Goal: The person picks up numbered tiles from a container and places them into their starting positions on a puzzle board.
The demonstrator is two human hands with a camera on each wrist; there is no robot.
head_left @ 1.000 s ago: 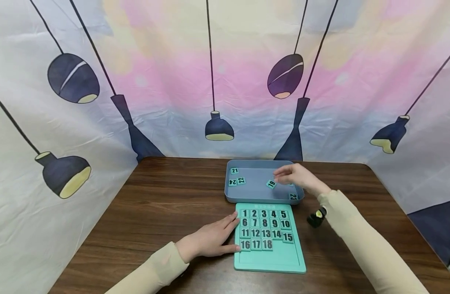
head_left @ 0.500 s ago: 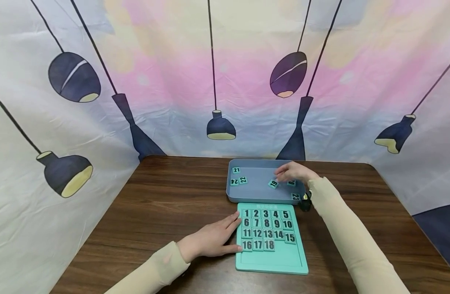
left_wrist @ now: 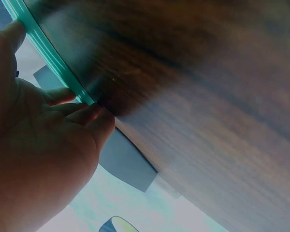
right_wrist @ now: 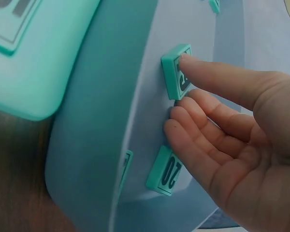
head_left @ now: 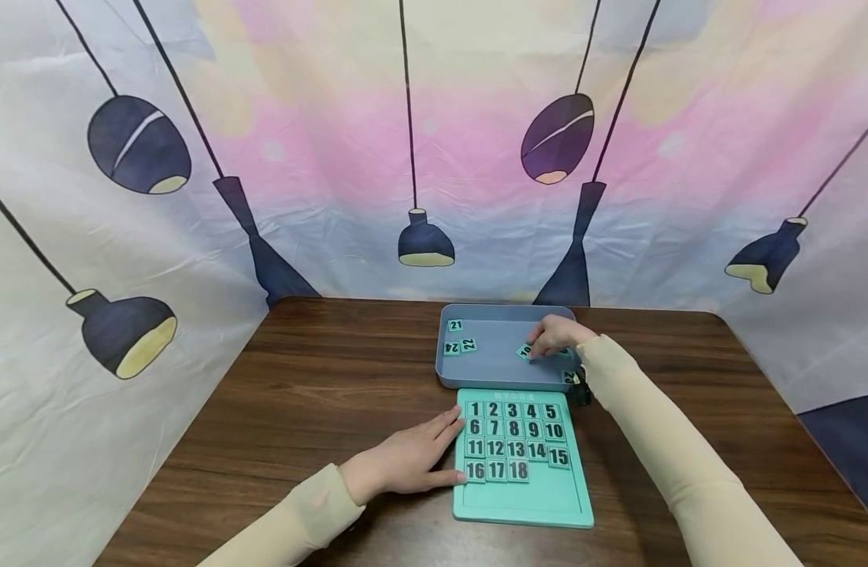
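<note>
My left hand (head_left: 404,463) lies at the left edge of a turquoise number board (head_left: 508,505), its fingers extended and touching the rim. Number tiles 1 to 18 fill the upper rows of the board; the 15 tile (head_left: 558,457) sits slightly lower than its row. Over the blue-grey tray (head_left: 494,376), my right hand (head_left: 556,336) pinches the number 19 tile (right_wrist: 170,75). The thumb lies on its face and the index fingertip is at its edge. The tile still appears to lie on the tray floor. Beside the curled fingers is the 20 tile (right_wrist: 165,170).
At the tray's left end lie the 21 tile (head_left: 456,324), the 24 tile (head_left: 451,348) and the 22 tile (head_left: 469,345). Another tile (head_left: 569,377) sits in its near right corner, partly hidden. A brown wooden table (head_left: 299,394) carries everything, with a lamp-patterned cloth (head_left: 349,157) behind.
My right hand has lowered onto the 19 tile, its thumb and fingers closing at the tile. The left hand has stayed at the board's edge.
</note>
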